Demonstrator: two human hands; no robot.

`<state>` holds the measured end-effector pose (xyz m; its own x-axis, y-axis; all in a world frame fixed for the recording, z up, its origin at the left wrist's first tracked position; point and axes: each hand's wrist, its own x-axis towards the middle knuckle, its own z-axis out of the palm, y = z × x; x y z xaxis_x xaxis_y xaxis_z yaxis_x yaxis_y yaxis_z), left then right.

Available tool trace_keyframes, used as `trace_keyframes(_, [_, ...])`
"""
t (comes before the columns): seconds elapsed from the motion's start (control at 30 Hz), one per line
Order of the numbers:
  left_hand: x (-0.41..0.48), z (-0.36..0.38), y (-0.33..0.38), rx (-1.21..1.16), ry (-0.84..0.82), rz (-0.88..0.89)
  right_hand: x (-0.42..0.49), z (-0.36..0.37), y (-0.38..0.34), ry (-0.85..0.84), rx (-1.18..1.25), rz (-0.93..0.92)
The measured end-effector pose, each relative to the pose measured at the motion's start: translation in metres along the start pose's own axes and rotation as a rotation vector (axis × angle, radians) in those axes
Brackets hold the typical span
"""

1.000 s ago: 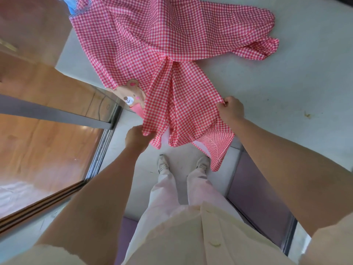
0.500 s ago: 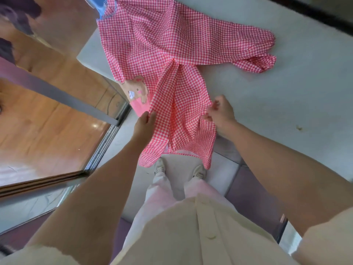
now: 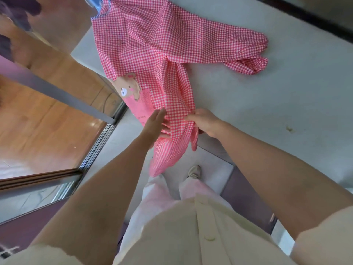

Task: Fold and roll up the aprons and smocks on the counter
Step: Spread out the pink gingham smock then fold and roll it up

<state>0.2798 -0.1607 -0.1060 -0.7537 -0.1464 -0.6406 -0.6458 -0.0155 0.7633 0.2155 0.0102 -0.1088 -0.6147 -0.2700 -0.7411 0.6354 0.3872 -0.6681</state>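
Observation:
A pink-and-white checked smock (image 3: pixel 152 46) with a bear patch and pink pocket lies spread on the pale grey counter (image 3: pixel 277 96). One sleeve stretches to the right, and the hem hangs over the counter's near edge. My left hand (image 3: pixel 155 126) lies with straight fingers against the hanging cloth beside the pocket. My right hand (image 3: pixel 205 122) pinches the smock's right edge at the counter's front, its fingers curled round the fabric.
A blue garment (image 3: pixel 93 2) peeks out under the smock at the counter's far left corner. A metal rail (image 3: pixel 63 96) and wooden floor lie to the left. My legs and shoes (image 3: pixel 193 172) stand below the counter edge.
My left hand has let go of the lower hem and now lies flat on the cloth. My right hand has carried its edge leftward, narrowing the hanging part.

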Motion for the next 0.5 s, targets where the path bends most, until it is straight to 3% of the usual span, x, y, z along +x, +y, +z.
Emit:
trace_keyframes(0.23, [0.027,-0.029,-0.035,0.355,0.340,-0.233,0.014,-0.043,0.037,0.237,0.024,0.044])
trace_keyframes(0.33, [0.039,-0.032,-0.037,0.250,0.394,-0.277,0.033,-0.055,0.059,0.210,0.048,0.020])
trace_keyframes(0.5, [0.061,-0.033,-0.040,0.070,0.402,-0.338,0.001,-0.049,0.027,0.152,0.136,0.108])
